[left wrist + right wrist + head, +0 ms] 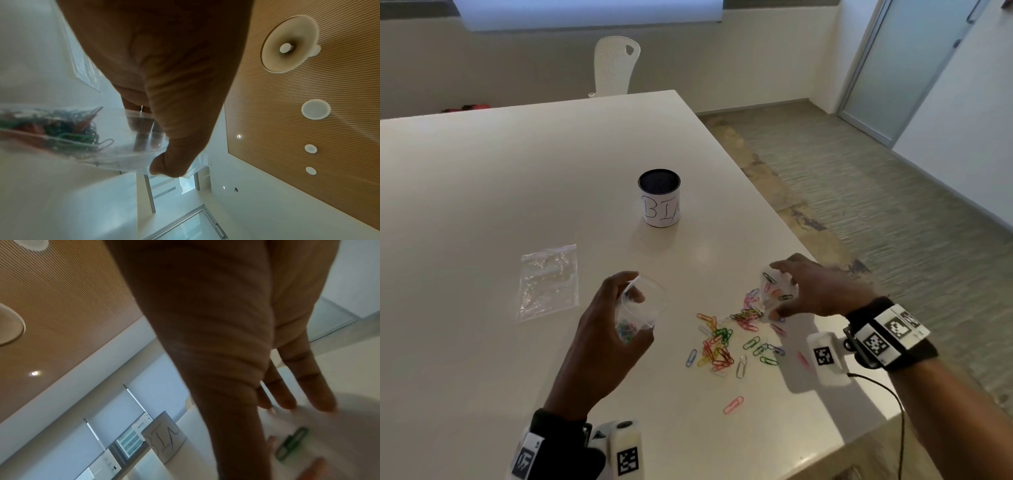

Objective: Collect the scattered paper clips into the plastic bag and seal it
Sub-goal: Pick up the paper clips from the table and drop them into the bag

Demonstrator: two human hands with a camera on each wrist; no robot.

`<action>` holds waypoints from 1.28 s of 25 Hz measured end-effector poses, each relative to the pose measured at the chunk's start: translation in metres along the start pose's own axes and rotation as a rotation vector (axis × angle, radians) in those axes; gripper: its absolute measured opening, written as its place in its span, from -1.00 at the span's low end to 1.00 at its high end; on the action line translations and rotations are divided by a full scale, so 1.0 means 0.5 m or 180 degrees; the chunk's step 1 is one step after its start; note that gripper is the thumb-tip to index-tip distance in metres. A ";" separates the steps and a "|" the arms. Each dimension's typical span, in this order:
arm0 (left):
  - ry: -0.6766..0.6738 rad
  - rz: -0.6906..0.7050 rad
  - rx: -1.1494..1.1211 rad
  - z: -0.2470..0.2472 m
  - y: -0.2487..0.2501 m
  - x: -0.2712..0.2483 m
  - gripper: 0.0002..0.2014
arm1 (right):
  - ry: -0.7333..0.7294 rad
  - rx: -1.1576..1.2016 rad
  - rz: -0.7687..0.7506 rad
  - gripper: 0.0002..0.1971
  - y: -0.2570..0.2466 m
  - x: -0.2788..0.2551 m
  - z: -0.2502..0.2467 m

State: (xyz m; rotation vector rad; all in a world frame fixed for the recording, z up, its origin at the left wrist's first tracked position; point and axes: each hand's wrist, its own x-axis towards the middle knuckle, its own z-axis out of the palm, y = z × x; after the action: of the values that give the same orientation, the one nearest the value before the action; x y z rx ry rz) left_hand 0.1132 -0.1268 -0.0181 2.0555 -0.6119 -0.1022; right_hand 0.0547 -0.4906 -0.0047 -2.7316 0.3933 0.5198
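My left hand [635, 294] grips a clear plastic bag [645, 303] by its open mouth above the table; several coloured paper clips [61, 128] lie in its bottom, and my thumb [170, 162] pinches the rim. Many loose clips [719, 346] are scattered on the table between my hands, with one pink clip [733, 405] nearer me. At the pile's far right, my right hand [774, 289] curls round a pale translucent container [789, 286] with a few clips in it. In the right wrist view a green clip [292, 444] shows inside it.
A second, flat clear bag [548, 281] lies on the table to the left. A dark cup with a white label [659, 198] stands further back. The table's right edge [767, 192] runs close to my right hand. A white chair [614, 65] stands beyond the table.
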 end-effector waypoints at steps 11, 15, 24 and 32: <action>0.0042 -0.0051 -0.0018 -0.002 0.016 -0.012 -0.32 | -0.0035 0.0134 -0.0818 -0.36 -0.095 -0.020 0.055; 0.0079 -0.0063 0.0018 -0.005 0.013 -0.015 -0.32 | 0.0136 0.0171 -0.0917 -0.71 -0.127 -0.026 0.064; 0.0121 -0.0040 0.0040 -0.011 0.011 -0.016 -0.33 | 0.0622 -0.0289 -0.1215 -0.83 -0.183 -0.005 0.081; 0.0147 0.0013 0.0034 -0.017 0.007 -0.012 -0.31 | 0.0789 0.0258 -0.1187 -0.87 -0.193 0.034 0.052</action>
State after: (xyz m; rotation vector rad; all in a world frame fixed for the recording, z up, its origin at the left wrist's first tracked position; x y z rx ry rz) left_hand 0.1093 -0.1187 -0.0117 2.0613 -0.5892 -0.0489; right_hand 0.0934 -0.3968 -0.0083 -2.7031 -0.0416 0.0659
